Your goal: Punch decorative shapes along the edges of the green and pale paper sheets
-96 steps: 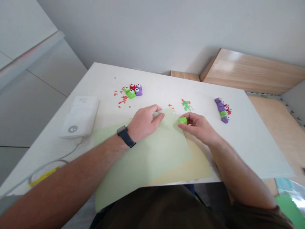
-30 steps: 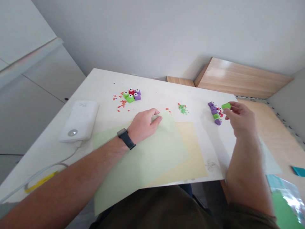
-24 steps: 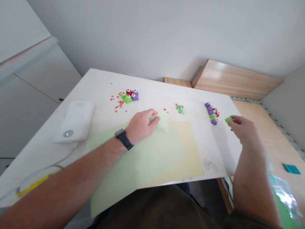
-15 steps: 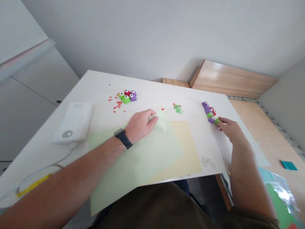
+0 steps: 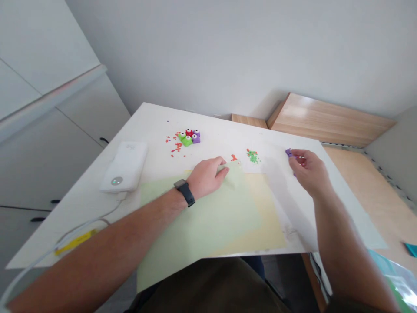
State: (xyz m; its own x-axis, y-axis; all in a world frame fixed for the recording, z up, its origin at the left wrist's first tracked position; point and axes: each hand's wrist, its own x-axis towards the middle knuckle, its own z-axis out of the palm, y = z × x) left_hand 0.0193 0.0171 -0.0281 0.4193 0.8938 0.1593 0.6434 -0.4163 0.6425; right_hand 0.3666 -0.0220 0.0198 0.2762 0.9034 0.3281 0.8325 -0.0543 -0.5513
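My left hand (image 5: 206, 179), with a dark watch on its wrist, is closed on the far edge of a pale green paper sheet (image 5: 198, 226). A pale yellow sheet (image 5: 267, 221) lies partly beneath it. On the right, my right hand (image 5: 309, 174) has its thumb and fingers closed around part of a row of small craft punches; a purple craft punch (image 5: 288, 152) shows beyond the fingertips, and the hand covers most of the others. Farther left, a cluster of green, red and purple craft punches (image 5: 187, 140) with white, eye-like tops rests on the table.
Red paper bits (image 5: 177, 147) are scattered beside the cluster, and green bits (image 5: 253, 156) form a small pile farther right. A white power bank (image 5: 125, 167) with a cable (image 5: 87, 224) lies on the left of the white table (image 5: 224, 139). Near it is a yellow strip (image 5: 76, 242).
My right hand has shifted from the near green punch toward the far end of the row, now covering most of it. My left hand keeps its hold on the paper. The view has turned left.
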